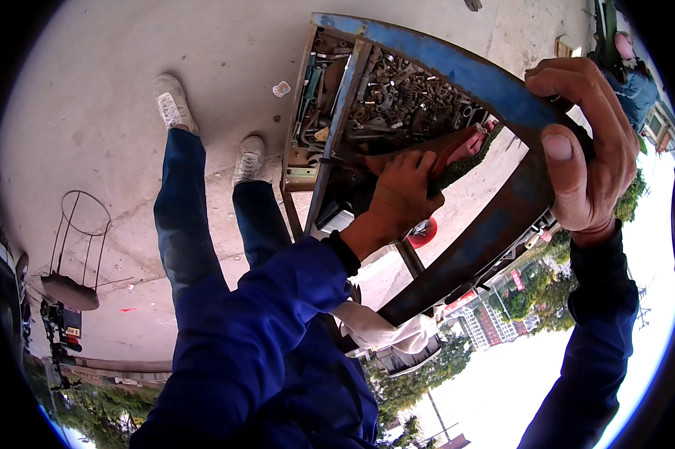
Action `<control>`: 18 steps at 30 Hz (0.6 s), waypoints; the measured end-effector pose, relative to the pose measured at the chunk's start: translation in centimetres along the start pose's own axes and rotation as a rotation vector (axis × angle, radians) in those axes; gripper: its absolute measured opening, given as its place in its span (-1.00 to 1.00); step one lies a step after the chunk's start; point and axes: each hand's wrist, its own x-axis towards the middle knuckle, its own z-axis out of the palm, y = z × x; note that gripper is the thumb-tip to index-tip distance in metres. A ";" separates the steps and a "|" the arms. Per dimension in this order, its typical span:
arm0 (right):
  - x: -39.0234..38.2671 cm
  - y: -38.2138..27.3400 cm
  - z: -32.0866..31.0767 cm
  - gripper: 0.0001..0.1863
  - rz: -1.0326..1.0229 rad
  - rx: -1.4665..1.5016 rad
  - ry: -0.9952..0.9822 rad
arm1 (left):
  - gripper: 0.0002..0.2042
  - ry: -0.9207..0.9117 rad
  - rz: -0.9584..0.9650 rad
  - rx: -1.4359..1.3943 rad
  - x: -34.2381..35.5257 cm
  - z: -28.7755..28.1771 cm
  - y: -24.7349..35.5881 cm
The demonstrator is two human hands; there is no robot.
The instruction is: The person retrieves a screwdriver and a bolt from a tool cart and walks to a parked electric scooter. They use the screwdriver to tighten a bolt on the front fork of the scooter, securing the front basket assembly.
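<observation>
A worn blue metal tool cart (457, 63) stands tilted across the view, with compartments of loose hardware. My right hand (595, 142) is hooked round its corner, thumb on one side and fingers on the other. Over the inner compartment is my left hand (403, 193), its fingers curled closed; what is inside them, if anything, is hidden. Just past its knuckles lie a reddish-brown sheet (419, 150) and a crumpled pink cloth (468, 146). Nuts and bolts (405, 93) fill the larger compartment. Wrenches and other hand tools (324, 93) lie in the narrow one.
A pale cloth (390, 328) hangs on the cart's near rim. Below the frame sits a red round object (423, 232). A wire-framed stool (72, 290) lies on the concrete floor (105, 142) at left. At the far right is another person (630, 90).
</observation>
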 end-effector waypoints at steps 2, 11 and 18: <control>0.2 0.1 0.0 -0.45 0.002 0.004 -0.007 | -0.39 0.000 0.016 -0.008 -0.2 0.1 -0.2; 0.0 0.2 -0.2 -0.43 -0.005 -0.003 -0.035 | -0.30 0.170 0.048 0.302 3.9 -3.8 -0.6; 0.0 0.1 0.1 -0.43 0.005 -0.003 -0.020 | -0.29 0.062 0.146 0.187 -6.1 -4.2 -2.6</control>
